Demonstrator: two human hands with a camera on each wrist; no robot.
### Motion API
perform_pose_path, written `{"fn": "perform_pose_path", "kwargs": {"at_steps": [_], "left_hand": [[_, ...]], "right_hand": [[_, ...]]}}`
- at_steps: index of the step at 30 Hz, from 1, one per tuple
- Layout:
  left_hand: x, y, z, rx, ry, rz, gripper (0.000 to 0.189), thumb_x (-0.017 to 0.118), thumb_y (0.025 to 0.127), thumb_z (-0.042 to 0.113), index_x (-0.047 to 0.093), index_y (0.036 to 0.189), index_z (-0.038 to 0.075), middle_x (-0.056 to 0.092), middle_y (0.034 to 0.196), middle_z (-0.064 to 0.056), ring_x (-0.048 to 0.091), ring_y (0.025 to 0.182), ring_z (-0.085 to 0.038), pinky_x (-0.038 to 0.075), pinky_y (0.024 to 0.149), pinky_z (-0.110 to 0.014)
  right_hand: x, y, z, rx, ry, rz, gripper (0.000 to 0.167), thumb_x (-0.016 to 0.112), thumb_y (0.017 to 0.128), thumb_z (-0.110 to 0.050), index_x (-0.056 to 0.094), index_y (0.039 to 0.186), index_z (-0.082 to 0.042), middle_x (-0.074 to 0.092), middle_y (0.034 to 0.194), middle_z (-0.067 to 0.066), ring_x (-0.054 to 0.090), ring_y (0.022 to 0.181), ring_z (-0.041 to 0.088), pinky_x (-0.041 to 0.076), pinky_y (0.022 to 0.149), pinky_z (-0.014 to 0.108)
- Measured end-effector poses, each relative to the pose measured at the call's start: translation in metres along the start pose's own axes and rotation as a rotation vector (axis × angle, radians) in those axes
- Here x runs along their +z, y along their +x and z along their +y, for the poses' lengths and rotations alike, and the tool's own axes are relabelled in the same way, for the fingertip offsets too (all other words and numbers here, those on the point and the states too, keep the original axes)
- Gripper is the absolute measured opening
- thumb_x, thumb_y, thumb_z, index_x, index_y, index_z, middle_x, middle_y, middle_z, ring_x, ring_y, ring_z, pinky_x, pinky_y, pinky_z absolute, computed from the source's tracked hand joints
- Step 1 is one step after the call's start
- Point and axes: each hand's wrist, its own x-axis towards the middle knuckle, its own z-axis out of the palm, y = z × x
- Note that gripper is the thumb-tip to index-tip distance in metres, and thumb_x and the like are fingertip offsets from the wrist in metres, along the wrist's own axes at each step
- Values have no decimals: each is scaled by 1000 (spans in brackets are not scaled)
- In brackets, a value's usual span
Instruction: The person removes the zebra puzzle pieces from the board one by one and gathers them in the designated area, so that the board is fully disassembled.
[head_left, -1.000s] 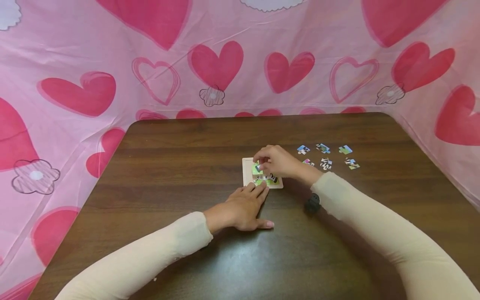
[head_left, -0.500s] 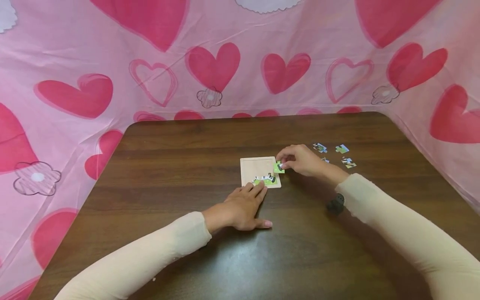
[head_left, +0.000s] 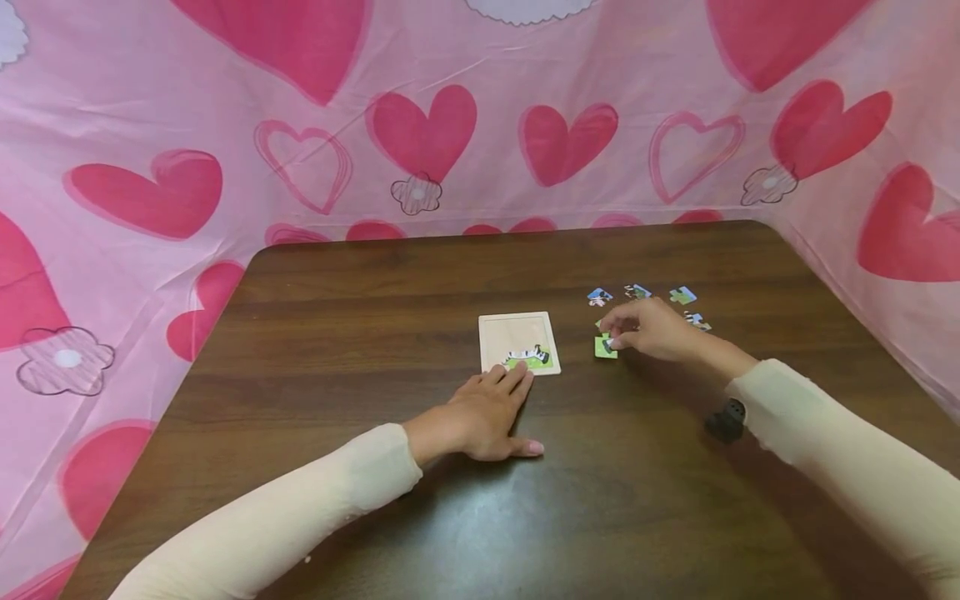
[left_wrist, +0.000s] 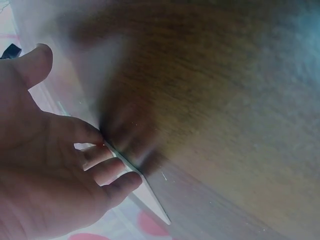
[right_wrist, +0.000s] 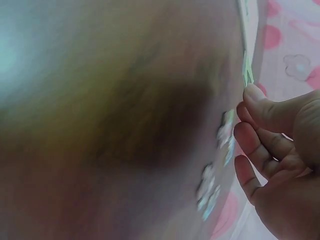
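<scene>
My left hand lies with fingers extended at the near edge of a pale wooden puzzle tray. In the left wrist view its fingertips press along the rim of the tray. Fitted puzzle pieces with zebra stripes and green grass fill the tray's near right part; bare wood shows behind them. To the right of the tray, my right hand pinches a green puzzle piece with a dark and white patch. The right wrist view shows this puzzle piece edge-on at the thumb tip.
Loose puzzle pieces lie at the back right of the brown table, among them a blue and white piece and a blue-green piece. My right hand hides part of this group. A pink heart-patterned cloth hangs behind the table.
My right hand has moved right, from over the tray to beside the loose pieces, carrying the green puzzle piece. My left hand has stayed at the tray's edge.
</scene>
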Motion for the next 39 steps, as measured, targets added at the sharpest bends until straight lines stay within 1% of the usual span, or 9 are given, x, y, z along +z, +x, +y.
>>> {"fn": "perform_pose_path", "kwargs": {"at_steps": [6,12,17,19,23,25,30,36,39], "left_hand": [[-1,0,0,-6,2,1,97,45,87,72,10,156,14,2,162,-1,10,147,-20,21,115,-43],[1,1,1,0,21,8,97,45,87,72,11,156,13,8,162,-3,13,146,-21,23,114,-43],[2,0,0,14,29,9,97,45,87,71,11,155,11,10,162,-5,13,146,-22,21,115,-42],[1,-1,0,16,26,10,97,45,87,71,11,155,11,9,162,-5,11,146,-22,20,116,-41],[1,-2,0,12,21,1,96,43,88,71,10,156,12,5,162,-4,8,147,-21,15,117,-39],[2,-2,-1,11,20,2,96,43,88,71,9,156,13,5,162,-4,7,147,-20,15,117,-39],[2,-2,-3,18,17,6,94,42,88,71,10,156,13,5,162,-3,8,147,-20,14,117,-39],[1,-4,-4,27,19,2,94,42,89,70,11,156,12,6,162,-4,8,147,-21,14,117,-38],[0,-4,-4,33,25,0,94,42,89,70,10,155,12,6,162,-5,7,148,-21,13,117,-38]], "right_hand": [[2,-13,11,-18,4,3,16,75,79,1,72,92,-7,59,73,-3,53,70,13,42,64,26],[5,-15,16,-30,23,40,17,77,78,0,72,93,-6,61,76,-2,54,73,15,44,65,26],[5,-9,9,-50,40,83,14,74,82,0,71,95,-3,69,86,3,61,78,17,49,68,28],[6,-4,3,-63,34,76,13,73,83,-1,71,95,-4,69,90,4,61,80,17,50,69,30],[16,10,-12,-120,19,62,13,73,83,-2,71,96,-7,67,89,3,56,78,17,47,67,31],[22,18,-19,-147,34,48,16,74,83,-1,71,97,-6,65,86,2,54,76,17,46,65,31],[37,37,-40,-207,55,1,23,73,82,2,72,103,-6,59,79,-2,50,79,18,43,70,34],[47,51,-60,-256,25,-113,35,72,82,4,70,115,-8,60,86,3,48,82,22,41,73,35],[49,55,-65,-259,4,-181,42,72,82,2,68,121,-12,58,87,4,45,83,21,35,76,36]]}}
